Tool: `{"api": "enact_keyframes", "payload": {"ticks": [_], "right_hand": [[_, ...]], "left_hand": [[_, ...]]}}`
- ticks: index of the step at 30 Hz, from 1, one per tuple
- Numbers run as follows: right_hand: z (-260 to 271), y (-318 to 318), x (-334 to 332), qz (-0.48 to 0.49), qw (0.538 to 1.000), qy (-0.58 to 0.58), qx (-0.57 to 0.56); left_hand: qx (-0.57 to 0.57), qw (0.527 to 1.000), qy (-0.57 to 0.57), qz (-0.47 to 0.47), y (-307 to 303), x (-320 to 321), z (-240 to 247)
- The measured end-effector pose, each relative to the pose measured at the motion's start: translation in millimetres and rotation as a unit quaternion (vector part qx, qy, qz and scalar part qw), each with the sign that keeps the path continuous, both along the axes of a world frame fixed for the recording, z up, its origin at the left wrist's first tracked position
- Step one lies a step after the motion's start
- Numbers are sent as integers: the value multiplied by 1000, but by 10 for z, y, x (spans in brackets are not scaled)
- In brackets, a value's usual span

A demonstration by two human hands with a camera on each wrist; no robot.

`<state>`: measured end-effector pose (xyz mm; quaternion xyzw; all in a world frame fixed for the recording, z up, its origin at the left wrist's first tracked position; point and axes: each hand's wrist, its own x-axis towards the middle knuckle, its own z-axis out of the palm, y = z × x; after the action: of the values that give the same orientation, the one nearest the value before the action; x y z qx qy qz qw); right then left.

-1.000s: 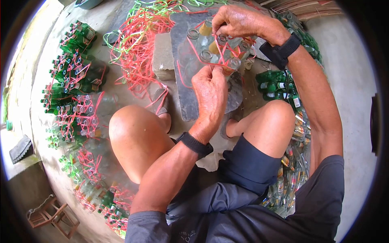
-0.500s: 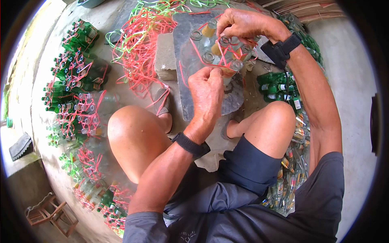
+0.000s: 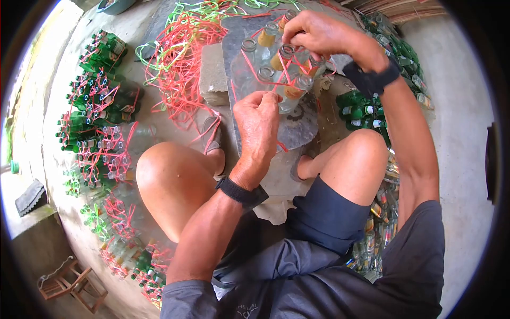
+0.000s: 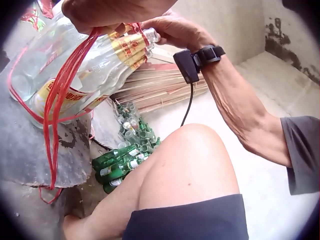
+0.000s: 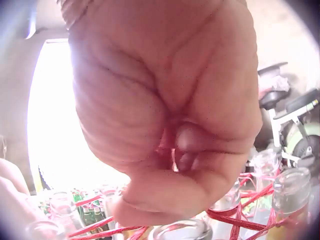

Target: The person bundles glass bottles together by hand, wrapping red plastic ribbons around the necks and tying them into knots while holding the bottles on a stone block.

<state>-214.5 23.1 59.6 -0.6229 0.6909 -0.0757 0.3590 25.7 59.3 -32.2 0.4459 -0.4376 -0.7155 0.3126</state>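
Note:
Several clear glass bottles with yellow labels stand in a cluster, red plastic strap laced around and between their necks. My left hand, just on the near side of the cluster, grips the red strap, thumb against curled fingers. Below that hand a bunch of red strands hangs in the left wrist view. Over the far-right necks, my right hand is bent down with curled fingers. A bit of red strap shows inside its curled fingers in the right wrist view.
The bottles stand on a dark stone slab beside a concrete block. A tangled heap of red and green strap lies to the left. Green bottles line the left floor; more bottles lie right. A small wooden stool stands lower left.
My left hand has moved left and slightly down, away from the nearest bottle necks. My right hand stays over the cluster, shifting slightly. A red strap end now shows below my left hand.

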Motion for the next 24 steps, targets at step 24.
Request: {"api": "enact_keyframes", "payload": {"ticks": [24], "right_hand": [[-420,867,818,-108,940,99,-309]], "left_hand": [[-156,987,-27,-11,-169,142,-107]]}}
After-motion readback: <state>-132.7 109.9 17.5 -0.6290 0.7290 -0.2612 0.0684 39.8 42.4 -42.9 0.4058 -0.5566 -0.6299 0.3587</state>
